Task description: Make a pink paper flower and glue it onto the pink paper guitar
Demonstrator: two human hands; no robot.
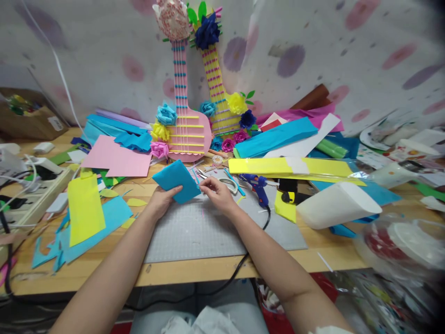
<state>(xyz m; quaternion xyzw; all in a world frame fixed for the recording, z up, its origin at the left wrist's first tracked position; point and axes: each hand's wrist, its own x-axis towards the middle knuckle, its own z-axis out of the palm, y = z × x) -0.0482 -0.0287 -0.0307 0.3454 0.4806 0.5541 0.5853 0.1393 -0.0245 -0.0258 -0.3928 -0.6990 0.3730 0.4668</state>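
Observation:
A folded piece of blue crepe paper [178, 181] is tilted above the grey cutting mat [194, 236]. My left hand [162, 200] grips its lower left edge, thumb on top and fingers underneath. At the paper's right corner my right hand [218, 192] is closed in a pinch, thumb against fingertips; whether it has hold of the corner or of something small cannot be made out. Just behind the right hand lie scissors [228, 184], partly covered by it. A blue hot glue gun [257, 188] rests on the mat further right.
Two paper-flower guitars, one pink [190, 127] and one yellow [213, 83], lean at the back. Yellow paper [86, 208] and pink card [120, 157] lie left. A wrapped yellow roll [271, 166] and white cylinder [339, 205] sit right. The glue gun's black cord [243, 262] crosses the table edge.

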